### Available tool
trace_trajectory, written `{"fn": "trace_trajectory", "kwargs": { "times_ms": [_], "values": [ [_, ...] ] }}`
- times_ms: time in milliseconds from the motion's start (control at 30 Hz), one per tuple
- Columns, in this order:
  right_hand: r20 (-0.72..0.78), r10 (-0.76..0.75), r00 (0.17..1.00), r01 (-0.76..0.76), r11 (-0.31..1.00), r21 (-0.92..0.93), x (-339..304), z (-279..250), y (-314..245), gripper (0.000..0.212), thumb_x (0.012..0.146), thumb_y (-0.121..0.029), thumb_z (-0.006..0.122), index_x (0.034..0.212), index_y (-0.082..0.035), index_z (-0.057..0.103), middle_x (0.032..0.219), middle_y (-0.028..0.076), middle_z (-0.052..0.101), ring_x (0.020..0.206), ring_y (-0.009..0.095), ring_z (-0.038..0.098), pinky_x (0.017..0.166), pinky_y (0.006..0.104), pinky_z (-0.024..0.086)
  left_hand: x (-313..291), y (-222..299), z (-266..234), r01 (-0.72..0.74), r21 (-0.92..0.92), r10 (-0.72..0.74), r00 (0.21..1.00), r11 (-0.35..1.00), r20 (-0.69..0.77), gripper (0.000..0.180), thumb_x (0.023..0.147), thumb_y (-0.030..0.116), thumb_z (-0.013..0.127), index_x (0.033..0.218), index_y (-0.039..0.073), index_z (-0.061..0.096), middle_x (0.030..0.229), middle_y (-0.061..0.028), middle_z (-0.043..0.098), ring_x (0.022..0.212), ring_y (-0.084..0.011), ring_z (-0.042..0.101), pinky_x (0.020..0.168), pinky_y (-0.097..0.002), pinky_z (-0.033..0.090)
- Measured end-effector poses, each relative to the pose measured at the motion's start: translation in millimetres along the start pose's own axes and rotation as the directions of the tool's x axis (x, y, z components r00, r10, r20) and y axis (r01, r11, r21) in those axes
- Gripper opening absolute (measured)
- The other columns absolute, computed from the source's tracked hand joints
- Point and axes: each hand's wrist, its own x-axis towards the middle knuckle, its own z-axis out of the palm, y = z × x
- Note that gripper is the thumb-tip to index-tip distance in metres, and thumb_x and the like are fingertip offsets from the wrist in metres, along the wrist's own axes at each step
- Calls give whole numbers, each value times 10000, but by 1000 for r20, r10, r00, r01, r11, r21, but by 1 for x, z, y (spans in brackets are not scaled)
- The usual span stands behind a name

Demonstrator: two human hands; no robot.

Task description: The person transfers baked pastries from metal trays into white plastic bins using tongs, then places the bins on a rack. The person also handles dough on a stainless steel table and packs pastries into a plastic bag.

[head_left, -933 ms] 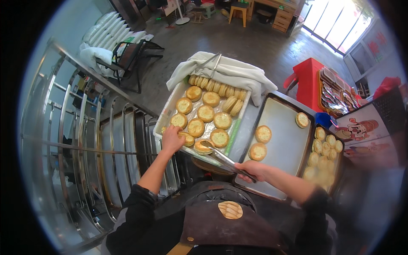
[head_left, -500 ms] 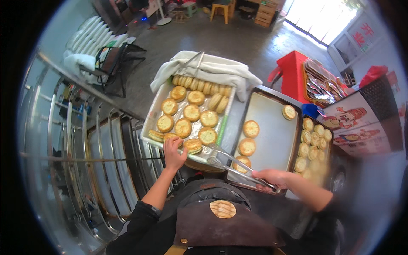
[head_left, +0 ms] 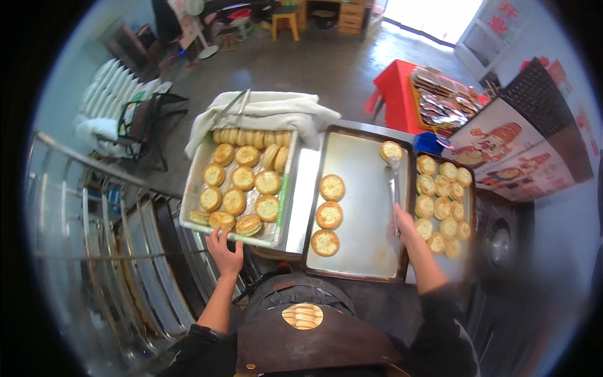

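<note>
My right hand (head_left: 405, 225) is closed around metal tongs (head_left: 394, 188) over the large baking tray (head_left: 361, 254). The tips of the tongs reach a round browned flatbread (head_left: 390, 149) at the tray's far right; whether they grip it I cannot tell. Three more flatbreads stand in a column along the tray's left side, among them the middle one (head_left: 329, 215). My left hand (head_left: 225, 252) lies with fingers spread at the near edge of a white box (head_left: 187, 217), its fingertips by a flatbread (head_left: 222, 219). That box holds several flatbreads, some flat, others on edge.
A white cloth (head_left: 264, 108) with a second pair of tongs (head_left: 235, 108) covers the box's far end. To the right is a smaller tray (head_left: 472, 217) full of pale flatbreads. A metal rack (head_left: 94, 251) stands at my left; a red-covered table (head_left: 399, 94) is beyond.
My right hand has carried the tongs from the box's near right corner to the flatbread at the tray's far right. The view has swung right; my left hand stays at the box's near edge.
</note>
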Motion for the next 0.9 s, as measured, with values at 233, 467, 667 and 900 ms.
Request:
{"fn": "trace_trajectory", "kwargs": {
  "times_ms": [233, 467, 667, 900],
  "values": [
    [-19, 0, 1000, 3, 989, 147, 74, 58, -41, 458, 1006, -585, 628, 956, -134, 564, 727, 10, 557, 535, 157, 524, 486, 307, 445, -98, -25, -28, 197, -8, -197, 980, 980, 4, 458, 779, 155, 749, 1215, 52, 653, 1336, -190, 540, 1286, -416, 497, 1111, -517, 398],
    [310, -52, 949, 138, 955, -263, -117, 70, -62, 294, 1069, -399, 585, 972, -122, 608, 706, -12, 560, 508, 95, 490, 447, 264, 395, -201, -79, -2, 622, -21, -597, 760, 783, 255, 410, 782, 167, 763, 1162, 39, 675, 1260, -200, 581, 1222, -396, 560, 1065, -456, 459],
    [448, 189, 874, 282, 553, -784, -230, 156, -120, 360, 1048, -423, 610, 968, -85, 703, 695, -19, 594, 519, 83, 525, 447, 284, 382, -204, -127, 37, 619, -30, -512, 675, 785, 531, 492, 811, 265, 786, 1234, 33, 692, 1247, -193, 643, 1178, -357, 629, 1025, -441, 508],
    [358, 389, 849, 429, -113, -896, -216, 311, -162, 521, 1044, -541, 557, 817, -84, 660, 618, 27, 565, 486, 133, 524, 457, 305, 421, -216, -128, 43, 695, -229, -512, 677, 681, 529, 425, 829, 266, 737, 1181, 27, 722, 1046, -151, 753, 977, -299, 729, 904, -398, 569]
  ]
}}
